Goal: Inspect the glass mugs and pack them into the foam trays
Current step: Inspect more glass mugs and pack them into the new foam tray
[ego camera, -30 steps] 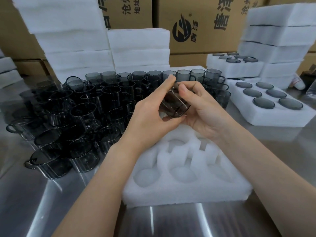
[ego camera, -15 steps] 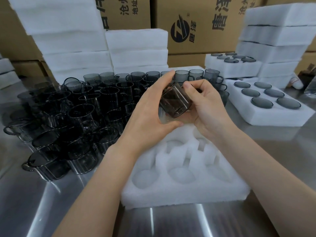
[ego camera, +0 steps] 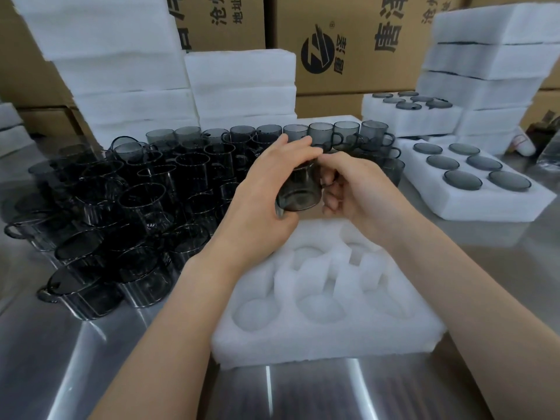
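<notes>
**One smoky mug held up between two hands over an open foam tray**

Both hands are up at the middle of the steel table (ego camera: pixel 60 359), closed on a single grey glass mug (ego camera: pixel 298 192). The left hand (ego camera: pixel 266 189) wraps the mug's side, fingers curled over the top and thumb under the base end. The right hand (ego camera: pixel 360 189) curls in at the handle side, its thumb meeting the left fingers on top. The mug is tilted, with its thick base turned toward the person, and it hangs above the far edge of the near foam tray (ego camera: pixel 303 350) without touching it.

That tray lies flat just in front of the person. Its round pockets and handle slots, where they show, hold nothing.

To the right, apart from it, is a filled tray (ego camera: pixel 485 204). Six dark glass rounds (ego camera: pixel 462 179) sit flush in its pockets, two rows of three. Whether they are bases or mouths I cannot tell.

Behind that, a second filled tray (ego camera: pixel 409 116) rests on a foam block and shows more dark rounds.

On the left a crowd of loose mugs (ego camera: pixel 136 201) stands packed close on the steel, most of them upright. The back row (ego camera: pixel 321 134) lines up in front of the stacked foam slabs (ego camera: pixel 242 86).

More foam is piled at the far left and the far right, and printed cardboard boxes (ego camera: pixel 348 40) stand behind it all
</notes>
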Motion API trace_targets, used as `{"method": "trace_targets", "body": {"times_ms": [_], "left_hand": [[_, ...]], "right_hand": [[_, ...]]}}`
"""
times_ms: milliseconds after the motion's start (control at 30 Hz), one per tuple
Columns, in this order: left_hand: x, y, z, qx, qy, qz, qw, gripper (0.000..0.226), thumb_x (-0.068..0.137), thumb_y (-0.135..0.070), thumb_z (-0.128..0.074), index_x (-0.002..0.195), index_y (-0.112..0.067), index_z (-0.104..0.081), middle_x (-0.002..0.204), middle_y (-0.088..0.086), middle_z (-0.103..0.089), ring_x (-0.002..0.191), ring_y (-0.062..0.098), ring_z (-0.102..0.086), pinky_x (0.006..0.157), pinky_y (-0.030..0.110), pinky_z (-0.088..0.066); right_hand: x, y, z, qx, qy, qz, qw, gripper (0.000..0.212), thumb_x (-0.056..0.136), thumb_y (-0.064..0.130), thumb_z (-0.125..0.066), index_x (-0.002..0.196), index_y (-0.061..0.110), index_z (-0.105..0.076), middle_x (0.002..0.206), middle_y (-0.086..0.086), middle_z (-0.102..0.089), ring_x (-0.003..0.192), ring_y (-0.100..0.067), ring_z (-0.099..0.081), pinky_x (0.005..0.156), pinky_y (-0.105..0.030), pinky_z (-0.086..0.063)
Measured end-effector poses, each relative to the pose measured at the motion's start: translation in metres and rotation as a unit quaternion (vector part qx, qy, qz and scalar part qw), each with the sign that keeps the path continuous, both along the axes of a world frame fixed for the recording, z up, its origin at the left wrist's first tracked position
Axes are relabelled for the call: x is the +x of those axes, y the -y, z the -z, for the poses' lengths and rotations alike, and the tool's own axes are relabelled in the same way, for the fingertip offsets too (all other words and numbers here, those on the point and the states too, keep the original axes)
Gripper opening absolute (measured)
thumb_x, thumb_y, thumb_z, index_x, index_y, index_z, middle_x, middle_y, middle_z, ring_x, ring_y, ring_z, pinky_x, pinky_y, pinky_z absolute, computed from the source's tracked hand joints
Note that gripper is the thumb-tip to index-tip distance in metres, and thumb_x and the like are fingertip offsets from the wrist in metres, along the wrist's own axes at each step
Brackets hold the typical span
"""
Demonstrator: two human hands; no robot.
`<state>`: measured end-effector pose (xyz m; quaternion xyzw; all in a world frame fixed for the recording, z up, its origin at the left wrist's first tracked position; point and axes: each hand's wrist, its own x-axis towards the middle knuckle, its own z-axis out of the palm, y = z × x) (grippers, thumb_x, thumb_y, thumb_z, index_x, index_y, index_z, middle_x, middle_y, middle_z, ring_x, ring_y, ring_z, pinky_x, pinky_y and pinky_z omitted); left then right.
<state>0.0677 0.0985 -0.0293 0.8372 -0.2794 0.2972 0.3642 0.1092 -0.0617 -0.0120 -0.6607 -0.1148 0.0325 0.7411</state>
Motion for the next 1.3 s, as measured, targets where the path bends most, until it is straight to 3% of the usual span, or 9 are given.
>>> {"method": "trace_targets", "body": {"times_ms": [267,433,567,733,833,1033,1133,1200,1300], "left_hand": [[0.003,0.001,0.001,-0.073,0.017,0.041,0.996,0.073,0.07,0.011,-0.067,0.134,-0.019,-0.052,0.134,-0.003,-0.054,0.131,0.01,-0.048,0.11,0.036,-0.041],[0.004,0.0,0.003,-0.176,-0.023,0.068,0.982,0.06,0.079,-0.009,-0.074,0.133,-0.023,-0.052,0.129,-0.001,-0.059,0.124,0.016,-0.055,0.104,0.03,-0.045],[0.004,0.001,0.002,-0.247,-0.062,0.115,0.96,0.06,0.079,0.0,-0.074,0.129,-0.021,-0.049,0.126,0.001,-0.059,0.122,0.011,-0.056,0.102,0.027,-0.045],[0.005,0.002,0.001,-0.314,-0.109,0.135,0.933,0.054,0.08,0.01,-0.07,0.126,-0.006,-0.046,0.121,0.01,-0.058,0.114,0.009,-0.059,0.096,0.025,-0.049],[0.005,0.003,0.001,-0.321,-0.119,0.141,0.929,0.052,0.081,0.013,-0.067,0.126,-0.002,-0.046,0.125,0.019,-0.057,0.115,0.013,-0.059,0.096,0.026,-0.05],[0.009,0.001,0.003,-0.269,-0.111,0.148,0.945,0.061,0.073,0.014,-0.072,0.123,-0.014,-0.05,0.121,-0.001,-0.059,0.114,0.004,-0.058,0.096,0.02,-0.046],[0.011,0.0,0.005,-0.217,-0.093,0.13,0.963,0.065,0.073,0.008,-0.073,0.128,-0.016,-0.051,0.128,0.002,-0.056,0.124,0.01,-0.054,0.104,0.028,-0.043],[0.011,-0.002,0.006,-0.19,-0.07,0.107,0.973,0.064,0.074,0.003,-0.071,0.129,-0.023,-0.051,0.137,0.006,-0.051,0.134,0.017,-0.046,0.111,0.036,-0.039],[0.012,-0.004,0.006,-0.165,-0.036,0.064,0.984,0.064,0.076,0.002,-0.069,0.13,-0.027,-0.051,0.144,0.006,-0.045,0.141,0.016,-0.037,0.115,0.044,-0.034]], "right_hand": [[0.0,0.002,-0.001,0.126,-0.056,-0.109,0.984,0.043,0.096,0.031,-0.046,0.057,0.014,-0.05,0.052,0.002,-0.027,0.043,-0.013,-0.027,0.043,-0.024,-0.03],[0.0,0.007,-0.002,0.169,-0.023,-0.19,0.967,0.029,0.088,0.037,-0.048,0.075,0.013,-0.058,0.058,0.004,-0.037,0.044,-0.009,-0.031,0.048,-0.022,-0.026],[0.0,0.008,0.001,0.193,0.025,-0.225,0.955,0.02,0.089,0.027,-0.046,0.091,0.011,-0.057,0.06,0.004,-0.039,0.045,-0.006,-0.033,0.047,-0.019,-0.027],[0.0,0.005,0.003,0.172,0.093,-0.212,0.958,0.015,0.086,0.017,-0.056,0.088,0.015,-0.07,0.054,0.005,-0.039,0.042,-0.005,-0.033,0.044,-0.018,-0.031],[0.0,0.003,0.003,0.154,0.107,-0.175,0.967,0.019,0.083,0.023,-0.058,0.079,0.02,-0.076,0.054,0.004,-0.04,0.041,-0.007,-0.034,0.043,-0.02,-0.032],[0.001,0.002,-0.001,0.151,0.031,-0.133,0.979,0.035,0.084,0.044,-0.054,0.061,0.02,-0.066,0.049,0.004,-0.033,0.043,-0.011,-0.034,0.046,-0.023,-0.034],[0.002,0.0,0.0,0.101,0.012,-0.077,0.992,0.048,0.092,0.046,-0.053,0.052,0.02,-0.058,0.048,0.001,-0.033,0.043,-0.015,-0.036,0.048,-0.025,-0.036],[0.002,0.0,0.003,0.071,0.04,-0.034,0.996,0.045,0.097,0.039,-0.053,0.057,0.018,-0.059,0.049,0.0,-0.039,0.043,-0.016,-0.041,0.049,-0.027,-0.04],[0.001,0.001,0.006,0.009,0.14,0.021,0.99,0.016,0.096,0.024,-0.06,0.082,0.017,-0.06,0.057,0.0,-0.056,0.044,-0.015,-0.049,0.047,-0.027,-0.045]]}}
